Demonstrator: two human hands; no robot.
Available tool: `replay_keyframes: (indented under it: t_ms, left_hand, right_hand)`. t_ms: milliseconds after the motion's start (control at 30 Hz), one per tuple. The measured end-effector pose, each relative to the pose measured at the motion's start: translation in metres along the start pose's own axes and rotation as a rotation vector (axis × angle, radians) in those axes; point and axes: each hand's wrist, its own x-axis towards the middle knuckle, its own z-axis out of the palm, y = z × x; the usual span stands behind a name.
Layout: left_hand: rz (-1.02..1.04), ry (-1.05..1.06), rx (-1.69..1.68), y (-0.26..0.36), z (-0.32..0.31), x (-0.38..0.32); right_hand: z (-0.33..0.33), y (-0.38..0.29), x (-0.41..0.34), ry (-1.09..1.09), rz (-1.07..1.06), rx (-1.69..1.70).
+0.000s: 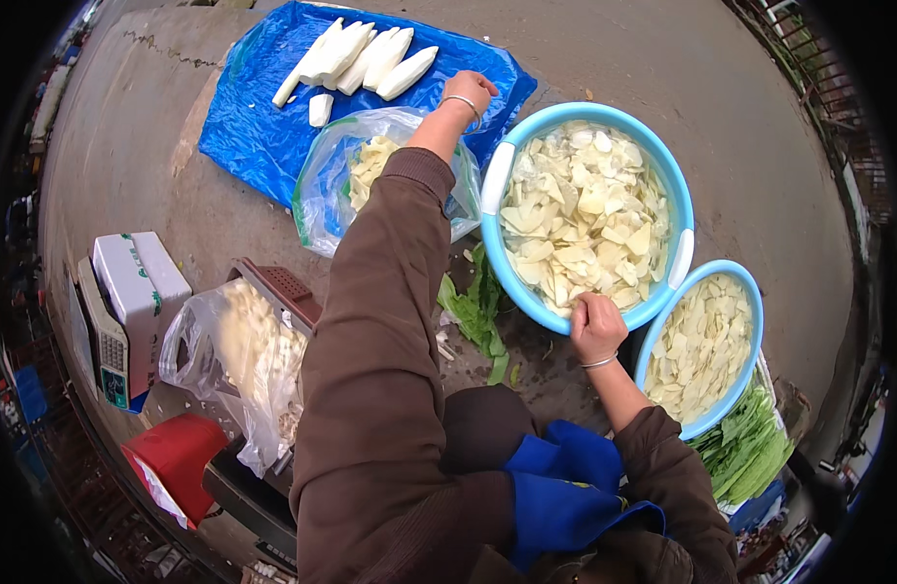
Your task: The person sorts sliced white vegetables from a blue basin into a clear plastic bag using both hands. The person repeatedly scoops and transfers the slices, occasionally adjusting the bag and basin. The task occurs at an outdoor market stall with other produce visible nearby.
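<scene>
My left hand (471,89), with a bracelet at the wrist, is over the right part of a blue plastic sheet (247,124), its fingers bent; whether it holds anything is hidden. Below that forearm sits an open clear plastic bag (317,190) with pale slices (370,164) in it. Several peeled white stalks, perhaps bamboo shoots (357,55), lie on the sheet, with a short cut piece (320,109) beside them. On the near rim of a large light-blue basin (534,124), my right hand (598,326) is closed. Pale sliced pieces (587,212) fill this basin.
A smaller blue basin (759,332) of slices stands at right, above leafy greens (747,445). Loose green leaves (477,314) lie on the ground. Leftward are a bag of pale pieces (255,343), a white box (145,274), a scale (112,350) and a red container (182,456).
</scene>
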Motion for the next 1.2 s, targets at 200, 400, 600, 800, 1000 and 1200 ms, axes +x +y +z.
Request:
replay_keyframes:
  t_ms: [200, 400, 600, 800, 1000, 1200]
  left_hand:
    - [0.070, 0.098, 0.081, -0.028, 0.015, -0.014]
    - [0.445, -0.109, 0.509, -0.041, 0.043, -0.034]
    - [0.553, -0.073, 0.667, -0.049, 0.071, -0.027]
    - [0.554, -0.069, 0.704, -0.045, 0.080, -0.027]
    - [0.565, -0.149, 0.839, -0.045, 0.077, -0.019]
    - [0.505, -0.050, 0.729, -0.042, 0.078, -0.028]
  right_hand:
    - [0.003, -0.001, -0.003, -0.061, -0.007, -0.029]
    - [0.003, 0.001, -0.003, -0.099, -0.004, -0.059]
    - [0.004, -0.004, 0.002, -0.096, -0.040, -0.030]
    - [0.001, 0.001, -0.001, -0.089, -0.053, -0.039]
    - [0.002, 0.000, 0.000, -0.083, -0.052, -0.034]
    - [0.000, 0.001, 0.000, -0.068, -0.024, -0.036]
